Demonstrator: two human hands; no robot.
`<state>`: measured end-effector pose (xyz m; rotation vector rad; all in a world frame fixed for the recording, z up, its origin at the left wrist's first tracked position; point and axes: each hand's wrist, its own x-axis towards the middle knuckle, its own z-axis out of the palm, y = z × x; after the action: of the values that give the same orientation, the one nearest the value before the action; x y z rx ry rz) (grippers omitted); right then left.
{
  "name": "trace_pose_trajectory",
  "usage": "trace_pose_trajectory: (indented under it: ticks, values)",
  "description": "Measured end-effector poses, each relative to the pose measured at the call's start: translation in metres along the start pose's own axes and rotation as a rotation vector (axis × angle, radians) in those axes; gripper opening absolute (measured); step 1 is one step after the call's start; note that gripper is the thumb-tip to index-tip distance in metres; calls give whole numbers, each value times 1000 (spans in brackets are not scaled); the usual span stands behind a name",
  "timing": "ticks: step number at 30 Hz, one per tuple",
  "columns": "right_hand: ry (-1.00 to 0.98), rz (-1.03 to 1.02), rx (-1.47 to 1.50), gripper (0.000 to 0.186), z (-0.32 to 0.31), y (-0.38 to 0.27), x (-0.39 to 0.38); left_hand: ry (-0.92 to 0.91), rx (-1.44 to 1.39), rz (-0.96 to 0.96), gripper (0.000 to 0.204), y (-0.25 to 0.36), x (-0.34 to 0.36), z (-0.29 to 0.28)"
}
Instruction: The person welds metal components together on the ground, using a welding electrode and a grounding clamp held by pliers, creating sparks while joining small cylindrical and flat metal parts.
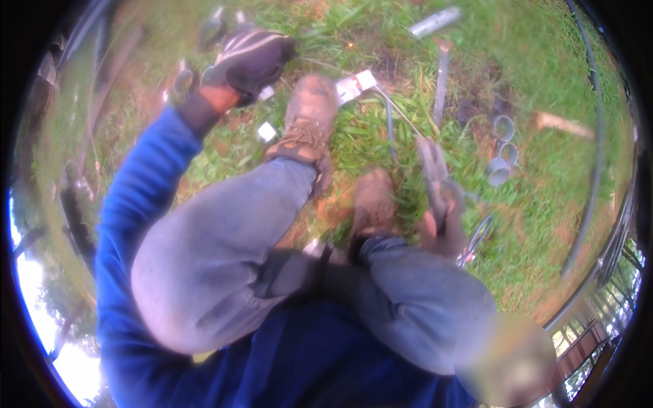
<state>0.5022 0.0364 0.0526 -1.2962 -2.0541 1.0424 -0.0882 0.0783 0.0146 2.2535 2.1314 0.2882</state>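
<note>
Possibly, in the head view, the thin rod point(398, 109) was the likeliest source of trouble; its far end reached the pale metal piece point(352, 87) on the grass point(537, 231), just beside the toe of the left boot point(312, 102), so a slack turn of the right hand point(442, 234) could have sent it skidding; the metal piece, on uneven ground, might have rocked if nudged; the right hand sat low, outside the right boot point(374, 197), fingers apparently wrapped around the tong-like holder point(433, 166), which pointed forward; the blue sleeve point(151, 156) stretched far forward, its gloved left hand point(255, 64) bent over beyond the boot; blur hid whether those fingers gripped anything.
</note>
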Motion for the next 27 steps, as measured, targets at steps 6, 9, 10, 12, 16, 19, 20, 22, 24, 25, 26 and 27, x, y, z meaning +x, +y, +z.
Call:
trace_pose_trajectory:
  ticks: [6, 9, 10, 12, 16, 19, 20, 22, 24, 25, 26, 27]
  values:
    - [-33, 176, 214, 66, 13, 0, 5, 8, -26, -2, 24, 2, -4, -1]
    - [-23, 201, 162, 68, 15, 1, 4, 14, -10, 26, 24, 6, -1, -6]
    - [-1, 233, 121, 73, 15, 3, 5, 16, -9, 30, 24, 7, 0, -7]
    - [23, 252, 70, 79, 16, 6, 6, 20, -4, 36, 24, 8, 3, -10]
    - [27, 172, 0, 80, 18, 15, 3, 18, -6, 46, 23, 8, 5, -12]
    - [21, 156, -2, 81, 19, 20, 0, 12, -10, 49, 23, 7, 5, -15]
    - [18, 167, 9, 82, 19, 20, 0, 5, -12, 49, 23, 7, 4, -16]
    - [11, 191, 27, 83, 19, 20, 1, -8, -17, 50, 23, 8, 4, -19]
    - [0, 199, 15, 84, 19, 16, 4, -19, -20, 52, 23, 9, 3, -21]
    - [-9, 194, -5, 84, 19, 14, 5, -26, -18, 54, 23, 10, 3, -23]
    - [-16, 159, -7, 82, 19, 11, 7, -31, -18, 57, 22, 10, 3, -24]
    - [-23, 124, -8, 79, 18, 8, 9, -33, -17, 59, 22, 11, 2, -25]
